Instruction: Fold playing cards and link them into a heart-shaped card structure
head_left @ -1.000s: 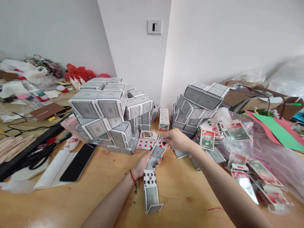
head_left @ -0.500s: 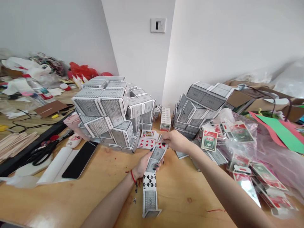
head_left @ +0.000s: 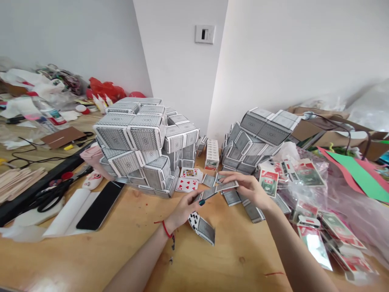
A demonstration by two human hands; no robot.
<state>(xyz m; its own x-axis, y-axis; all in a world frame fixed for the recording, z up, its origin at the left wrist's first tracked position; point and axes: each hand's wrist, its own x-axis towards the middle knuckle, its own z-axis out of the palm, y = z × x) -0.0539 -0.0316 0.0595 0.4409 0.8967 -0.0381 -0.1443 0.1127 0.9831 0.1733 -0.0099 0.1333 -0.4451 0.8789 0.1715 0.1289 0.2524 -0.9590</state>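
Observation:
A folded strip of playing cards (head_left: pixel 207 232) is stretched between my two hands, mostly with grey patterned backs outward. My left hand (head_left: pixel 181 207) is closed on its near left part, thumb on top. From below that hand a bent end hangs toward the table, showing a spade face and a grey back. At the strip's far right end my right hand (head_left: pixel 249 189) pinches a card, fingers stretched over it. Just beyond lie face-up heart cards (head_left: pixel 186 184) and a face-down card (head_left: pixel 209 180). A folded grey card piece (head_left: pixel 253 211) rests below my right hand.
Large structures of card boxes rise at left (head_left: pixel 146 138) and right (head_left: pixel 264 125), with a narrow card stack (head_left: pixel 212 153) between them. On the left are a phone (head_left: pixel 100 206) and scissors (head_left: pixel 54 194). Card packets (head_left: pixel 340 227) and plastic wrap crowd the right.
The strip has turned from running toward me to lying more crosswise. My right hand has moved right and slightly down with its end. The strip's near end has swung up and right.

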